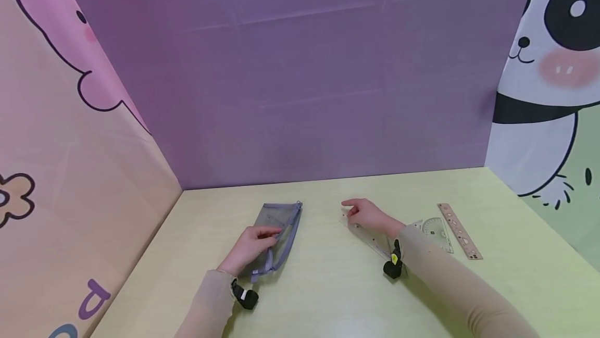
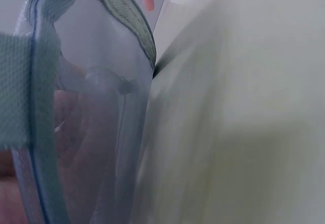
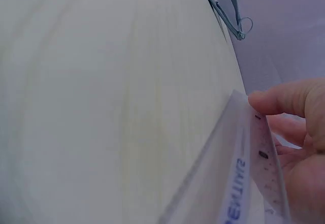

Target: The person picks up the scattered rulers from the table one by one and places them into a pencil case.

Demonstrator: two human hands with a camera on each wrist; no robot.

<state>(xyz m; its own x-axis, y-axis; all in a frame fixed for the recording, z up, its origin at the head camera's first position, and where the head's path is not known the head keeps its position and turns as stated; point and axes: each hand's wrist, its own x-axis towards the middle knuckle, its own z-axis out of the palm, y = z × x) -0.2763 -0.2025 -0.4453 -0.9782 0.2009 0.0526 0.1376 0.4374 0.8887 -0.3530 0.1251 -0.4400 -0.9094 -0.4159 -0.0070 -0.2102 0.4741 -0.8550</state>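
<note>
My left hand [image 1: 250,247] holds a grey-blue mesh zip pouch [image 1: 291,239], its thumb and fingers on the zipped side. The pouch's trim and mesh [image 2: 96,117] fill the left of the left wrist view, where part of the hand is seen through the mesh. Faint lines show inside the pouch, too dim to name. To the right, my right hand [image 1: 370,216] pinches the far end of a clear plastic ruler [image 3: 254,168] with printed marks and lettering. Its far end tilts up off the table in the right wrist view. Forearm and wrist camera partly cover the ruler in the head view.
A clear protractor [image 1: 436,231] lies right of my right forearm, partly covered by the sleeve. Beside it is a pink ruler [image 1: 459,231] with cut-outs. The pale table [image 1: 319,296] meets a purple backdrop [image 1: 304,93] behind and printed cloth walls at both sides.
</note>
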